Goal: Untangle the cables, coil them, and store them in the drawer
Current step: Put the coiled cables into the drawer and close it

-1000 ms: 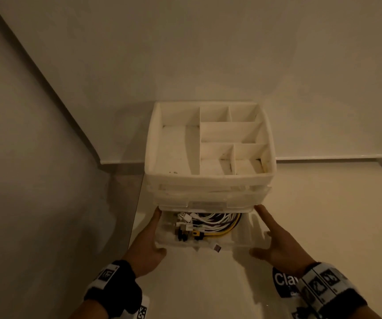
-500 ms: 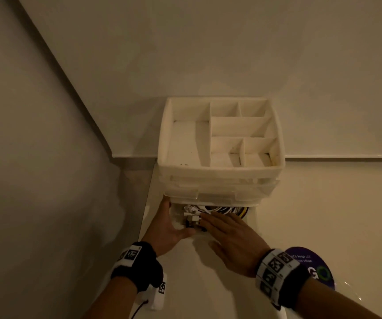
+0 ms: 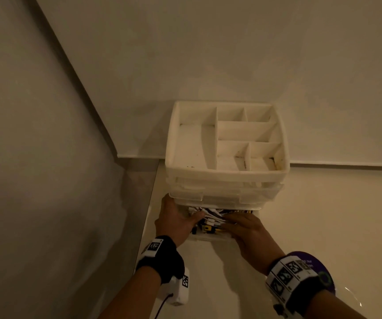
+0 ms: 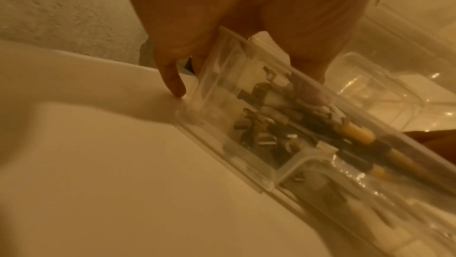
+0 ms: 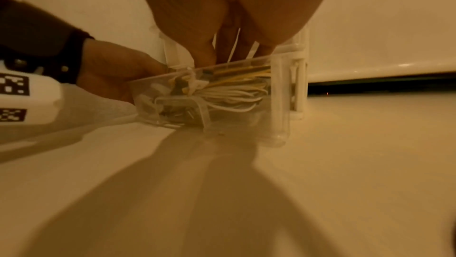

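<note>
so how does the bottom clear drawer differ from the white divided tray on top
The bottom clear plastic drawer is see-through and pulled out; the white divided tray is opaque and fixed atop the unit. The drawer holds white and yellow cables; the tray's compartments look bare. Both belong to one organizer.

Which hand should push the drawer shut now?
Probably the left hand: it holds the clear drawer's left corner. The right hand lies flat on the cables, pressing them down, so it seems busy.
</note>
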The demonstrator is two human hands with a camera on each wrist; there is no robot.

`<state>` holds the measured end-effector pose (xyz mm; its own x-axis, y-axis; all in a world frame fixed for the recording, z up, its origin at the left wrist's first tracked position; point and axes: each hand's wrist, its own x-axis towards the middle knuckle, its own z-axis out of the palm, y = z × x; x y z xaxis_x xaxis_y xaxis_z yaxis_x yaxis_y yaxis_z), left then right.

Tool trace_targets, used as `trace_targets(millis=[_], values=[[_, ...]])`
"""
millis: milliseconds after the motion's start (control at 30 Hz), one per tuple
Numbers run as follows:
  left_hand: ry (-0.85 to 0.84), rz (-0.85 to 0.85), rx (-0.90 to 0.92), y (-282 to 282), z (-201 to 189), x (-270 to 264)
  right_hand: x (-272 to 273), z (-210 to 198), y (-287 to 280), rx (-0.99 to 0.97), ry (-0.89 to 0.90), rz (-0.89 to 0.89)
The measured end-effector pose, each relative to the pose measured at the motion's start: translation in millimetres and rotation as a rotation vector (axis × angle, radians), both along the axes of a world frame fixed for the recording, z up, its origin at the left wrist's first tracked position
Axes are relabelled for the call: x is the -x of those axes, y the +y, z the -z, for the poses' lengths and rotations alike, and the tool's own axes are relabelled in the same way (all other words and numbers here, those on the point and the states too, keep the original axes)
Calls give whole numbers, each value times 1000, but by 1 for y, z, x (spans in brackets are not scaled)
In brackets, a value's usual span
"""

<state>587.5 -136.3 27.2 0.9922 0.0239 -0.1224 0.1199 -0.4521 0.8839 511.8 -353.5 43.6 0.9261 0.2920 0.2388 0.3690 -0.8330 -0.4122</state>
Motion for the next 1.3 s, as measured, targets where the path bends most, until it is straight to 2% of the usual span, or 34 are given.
trace_targets(millis=[100,167,300,467,633,733,867,933,967,1033,1133,1200,1300], values=[[11,-26,-39,-3,-5,0,-2,-2,7,92,41,9],[37,-28,-37,-5,-5,0,-5,-9,10,68,97,94],[81,44,133,1,5,-8,-6,-21,31,18,152,168],[46,-2,94,-1,8,-6,11,-15,44,280,138,133],[37,-39,28,-9,-5,1,18,-6,44,339,201,145],[23,-38,11,-8,-11,4,15,-13,47,248,199,175],[24,70,263,0,-23,6,25,-31,27,-94,78,181],[39,150,282,14,-32,10,33,-41,2,-260,35,284],[54,210,270,23,-33,12,34,-41,-13,-326,73,350],[146,366,206,39,-32,15,32,-40,-42,-464,317,458],[176,488,-42,47,-31,15,17,-36,-64,-570,673,442],[109,464,-128,41,-32,15,7,-36,-60,-500,753,356],[72,367,-126,32,-27,14,-1,-31,-51,-434,686,388]])
